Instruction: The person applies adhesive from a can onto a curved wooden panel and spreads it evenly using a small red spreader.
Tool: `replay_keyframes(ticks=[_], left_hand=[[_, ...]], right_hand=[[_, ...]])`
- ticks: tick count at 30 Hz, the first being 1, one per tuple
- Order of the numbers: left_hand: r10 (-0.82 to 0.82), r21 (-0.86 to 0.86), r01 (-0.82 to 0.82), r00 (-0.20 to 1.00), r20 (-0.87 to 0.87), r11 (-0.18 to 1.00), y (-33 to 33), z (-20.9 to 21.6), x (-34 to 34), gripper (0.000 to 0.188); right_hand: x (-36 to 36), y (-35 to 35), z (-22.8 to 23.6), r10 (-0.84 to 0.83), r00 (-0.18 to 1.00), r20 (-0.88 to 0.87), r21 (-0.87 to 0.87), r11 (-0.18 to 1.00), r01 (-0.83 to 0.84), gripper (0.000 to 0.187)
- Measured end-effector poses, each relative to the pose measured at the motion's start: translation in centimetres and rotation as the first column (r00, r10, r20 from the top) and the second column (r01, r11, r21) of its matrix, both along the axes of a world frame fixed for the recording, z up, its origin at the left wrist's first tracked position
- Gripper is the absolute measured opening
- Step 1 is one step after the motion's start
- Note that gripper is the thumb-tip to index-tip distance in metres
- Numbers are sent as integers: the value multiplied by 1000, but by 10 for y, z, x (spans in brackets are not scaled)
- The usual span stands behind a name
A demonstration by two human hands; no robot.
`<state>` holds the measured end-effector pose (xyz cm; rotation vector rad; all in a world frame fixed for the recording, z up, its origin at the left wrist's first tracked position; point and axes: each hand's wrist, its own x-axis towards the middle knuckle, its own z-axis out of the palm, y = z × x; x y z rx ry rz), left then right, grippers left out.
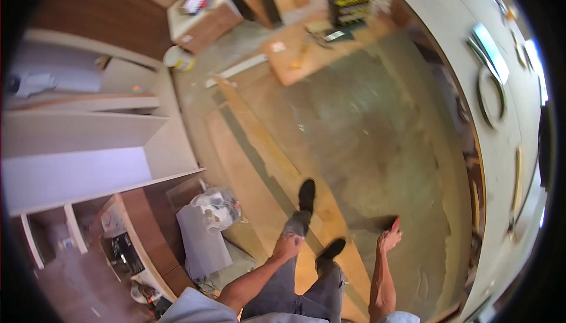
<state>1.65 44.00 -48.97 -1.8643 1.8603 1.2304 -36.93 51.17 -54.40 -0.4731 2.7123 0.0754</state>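
Note:
My right hand is closed on a small red spreader, held low over a large board. A dark patch beside the spreader may be its blade or its shadow. A glossy, uneven greenish-brown coating covers most of the board and stops short of its right side in a ragged line. My left hand rests at my left knee with its fingers curled; whether it grips the trouser cloth is hidden.
Long wooden strips lie left of the board, under my shoes. A dark tin stands on a wooden panel at the far end. Pale cabinets line the left. A grey worktop with a tape roll borders the right.

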Motion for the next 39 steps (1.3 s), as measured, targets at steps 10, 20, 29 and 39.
replay_keyframes(ticks=[10,20,29,39], left_hand=[[220,90,-211,971,-97,973,-48,23,62,43],[334,-45,-345,928,-167,937,-107,28,100,32],[326,41,-326,916,-233,944,-118,48,83,40],[267,-132,-352,862,-430,927,-217,49,80,38]], right_hand=[[56,-133,-33,-168,964,-206,-14,986,168,49],[107,-260,13,213,970,-120,-337,910,-242,52],[171,-249,50,209,977,38,-380,907,-179,47],[140,-184,72,30,993,113,-428,904,21,37]])
